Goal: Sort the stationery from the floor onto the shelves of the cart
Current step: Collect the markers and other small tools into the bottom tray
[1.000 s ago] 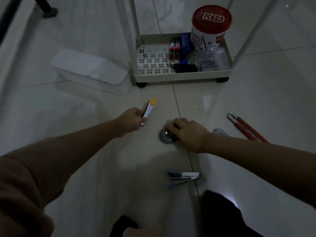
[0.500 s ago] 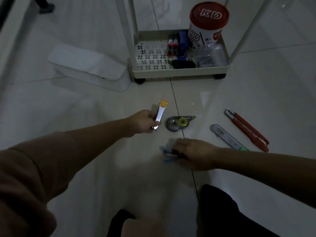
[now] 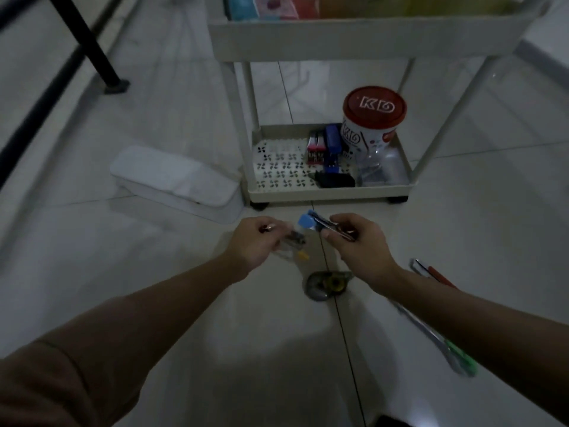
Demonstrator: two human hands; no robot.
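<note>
2 full hands invite a fumble: the left hand (image 3: 251, 241) grips a blurred orange-tipped pen (image 3: 297, 252), the right hand (image 3: 354, 241) pinches a small blue stapler (image 3: 314, 224), both just short of the white cart's bottom shelf (image 3: 329, 194).

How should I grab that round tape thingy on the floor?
Come straight down from above. The correction tape lies flat on the floor, just below the two hands, with nothing touching it. Probably best to pinch its rounded body across the two curved edges, fingers on one side and thumb on the other, not the narrow pointed tip at its right end.
</note>
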